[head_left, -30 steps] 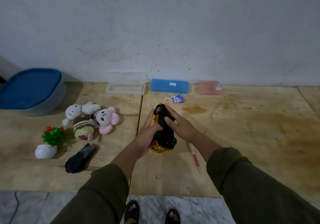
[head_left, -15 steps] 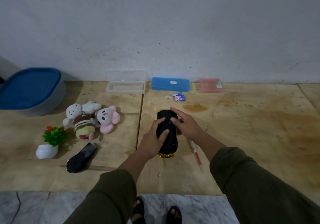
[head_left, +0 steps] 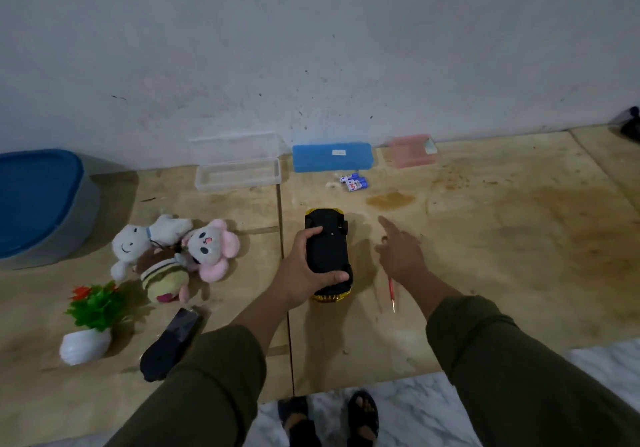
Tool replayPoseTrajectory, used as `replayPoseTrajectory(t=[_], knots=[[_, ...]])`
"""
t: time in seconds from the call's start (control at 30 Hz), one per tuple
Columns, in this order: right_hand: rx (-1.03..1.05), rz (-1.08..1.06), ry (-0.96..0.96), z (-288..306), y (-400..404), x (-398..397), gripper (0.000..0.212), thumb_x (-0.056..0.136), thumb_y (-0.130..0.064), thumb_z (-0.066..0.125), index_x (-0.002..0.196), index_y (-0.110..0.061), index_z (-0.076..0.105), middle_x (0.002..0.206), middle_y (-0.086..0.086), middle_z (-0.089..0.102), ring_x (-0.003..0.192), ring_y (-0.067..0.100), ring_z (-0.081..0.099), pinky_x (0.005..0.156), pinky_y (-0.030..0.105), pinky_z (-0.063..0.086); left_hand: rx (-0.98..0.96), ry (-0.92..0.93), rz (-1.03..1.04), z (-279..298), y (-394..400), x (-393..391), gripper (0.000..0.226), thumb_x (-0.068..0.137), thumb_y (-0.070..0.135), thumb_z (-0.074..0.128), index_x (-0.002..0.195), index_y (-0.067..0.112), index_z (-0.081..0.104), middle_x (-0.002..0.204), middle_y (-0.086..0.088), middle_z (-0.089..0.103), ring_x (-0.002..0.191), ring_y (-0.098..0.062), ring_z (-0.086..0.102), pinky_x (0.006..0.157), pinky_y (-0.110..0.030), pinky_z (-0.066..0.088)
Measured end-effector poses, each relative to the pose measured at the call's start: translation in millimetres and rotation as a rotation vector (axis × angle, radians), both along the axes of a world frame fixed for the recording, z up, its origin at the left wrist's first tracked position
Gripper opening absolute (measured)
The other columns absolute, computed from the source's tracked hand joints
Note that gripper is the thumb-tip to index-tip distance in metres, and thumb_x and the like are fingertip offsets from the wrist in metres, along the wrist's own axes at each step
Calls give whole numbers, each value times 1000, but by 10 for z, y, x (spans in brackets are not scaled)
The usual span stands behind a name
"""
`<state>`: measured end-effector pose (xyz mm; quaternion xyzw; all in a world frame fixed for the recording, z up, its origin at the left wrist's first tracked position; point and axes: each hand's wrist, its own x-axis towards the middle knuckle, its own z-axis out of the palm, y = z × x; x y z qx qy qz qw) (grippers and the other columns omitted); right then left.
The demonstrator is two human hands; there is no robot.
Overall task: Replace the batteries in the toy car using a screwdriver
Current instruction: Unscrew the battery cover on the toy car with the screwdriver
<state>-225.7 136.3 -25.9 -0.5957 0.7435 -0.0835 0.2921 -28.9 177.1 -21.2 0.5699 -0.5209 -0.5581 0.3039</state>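
Observation:
The yellow toy car lies upside down on the wooden table, its black underside facing up. My left hand grips it across the near half, thumb on the right side. My right hand hovers just right of the car with fingers spread and holds nothing. A thin red-handled screwdriver lies on the table under my right wrist, partly hidden. Two blue-and-white batteries lie farther back, near the wall.
A clear lidded box, a blue case and a pink box line the wall. Plush toys, a small potted plant, a black remote and a blue-lidded tub sit left.
The car went from tilted in both hands to flat on the table, underside up. My right hand let go and moved off to the right. My left hand now holds it alone.

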Motion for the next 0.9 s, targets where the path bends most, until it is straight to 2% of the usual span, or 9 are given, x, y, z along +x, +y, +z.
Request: replayPoseTrajectory(t=[0.07, 0.13, 0.2, 0.27, 0.4, 0.5, 0.63, 0.8, 0.9], knots=[[-98, -150, -193, 299, -157, 54, 59, 95, -14, 52, 147, -17, 26, 115, 9, 59, 109, 27, 56, 80, 21, 40, -2, 0, -13, 28, -46, 61, 88, 63, 29, 88, 132, 35, 34, 129, 4, 47, 113, -15, 54, 87, -25, 52], [-170, -318, -372, 603, -336, 104, 48, 93, -20, 57, 139, -11, 43, 113, 5, 60, 106, 22, 56, 82, 20, 39, -13, -23, -16, 57, -87, 109, 88, 62, 31, 88, 132, 35, 35, 125, 5, 48, 111, -16, 55, 87, -26, 52], [-268, -436, -575, 804, -457, 158, 24, 91, -22, 61, 109, -8, 66, 87, 2, 64, 81, 16, 55, 75, 26, 45, -23, -23, -17, 91, -118, 139, 89, 62, 32, 88, 133, 34, 35, 119, 8, 48, 110, -17, 55, 86, -26, 52], [-311, -482, -684, 920, -543, 223, 16, 93, -23, 57, 89, -8, 63, 74, 0, 59, 73, 15, 54, 71, 28, 50, -17, -8, -21, 120, -145, 149, 90, 61, 31, 88, 134, 33, 34, 117, 10, 48, 109, -17, 55, 87, -28, 52], [-248, -506, -849, 954, -627, 362, 23, 97, -22, 49, 107, -2, 56, 89, 9, 69, 77, 25, 65, 64, 30, 57, 1, -7, -21, 147, -190, 121, 91, 61, 29, 89, 134, 32, 34, 115, 11, 47, 107, -17, 55, 88, -30, 53], [-253, -484, -867, 877, -610, 419, 20, 97, -19, 50, 113, -8, 52, 98, 17, 70, 78, 26, 68, 64, 32, 57, -19, -13, -6, 176, -223, 94, 90, 61, 28, 89, 133, 34, 35, 112, 14, 50, 100, -10, 57, 76, -16, 51], [-310, -388, -872, 822, -603, 406, 47, 97, -12, 49, 141, -26, 37, 94, 1, 64, 78, 19, 68, 69, 34, 58, -32, 8, 34, 197, -226, 56, 89, 61, 30, 89, 132, 37, 35, 118, 9, 53, 101, -10, 59, 68, -10, 51], [-355, -342, -783, 790, -712, 308, 46, 96, -18, 52, 138, -34, 42, 129, 12, 54, 90, 23, 67, 75, 41, 60, -33, -2, 80, 217, -217, -36, 88, 62, 27, 89, 131, 37, 36, 121, 5, 52, 102, -11, 59, 67, -8, 51], [-342, -285, -794, 792, -754, 257, 41, 96, -18, 53, 134, -32, 46, 123, 19, 57, 89, 26, 67, 74, 40, 60, -26, -8, 98, 214, -210, -89, 88, 62, 27, 89, 130, 39, 35, 122, 5, 51, 104, -13, 58, 70, -10, 52]])
